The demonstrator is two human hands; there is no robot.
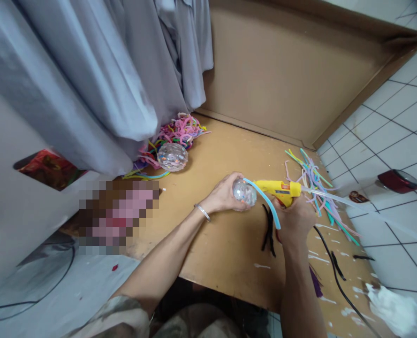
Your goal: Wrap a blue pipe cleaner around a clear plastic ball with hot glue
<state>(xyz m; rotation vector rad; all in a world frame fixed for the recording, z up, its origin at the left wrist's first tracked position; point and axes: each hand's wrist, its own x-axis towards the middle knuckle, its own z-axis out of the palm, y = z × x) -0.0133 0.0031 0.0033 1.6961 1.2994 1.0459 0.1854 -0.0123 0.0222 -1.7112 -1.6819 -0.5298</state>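
My left hand [228,193] is closed around a clear, bumpy ball [244,193] with small coloured specks in it. A light blue fuzzy stem [269,206] curves down from the top of the ball toward my right hand. In my right hand [298,217] is a yellow glue gun [280,189], with its nozzle end close to the ball and partly hidden behind the blue stem. A long clear glue stick [329,197] sticks out of the gun's back. Whether the nozzle touches the ball, I cannot tell.
Another clear ball [172,157] sits by a heap of coloured fuzzy stems [183,129] at the far left. Pastel stems [314,176] lie right, near the tiled wall. Black stems [269,232], a black cord [331,263] and white tissue [393,310] are on the cardboard-coloured tabletop [211,249].
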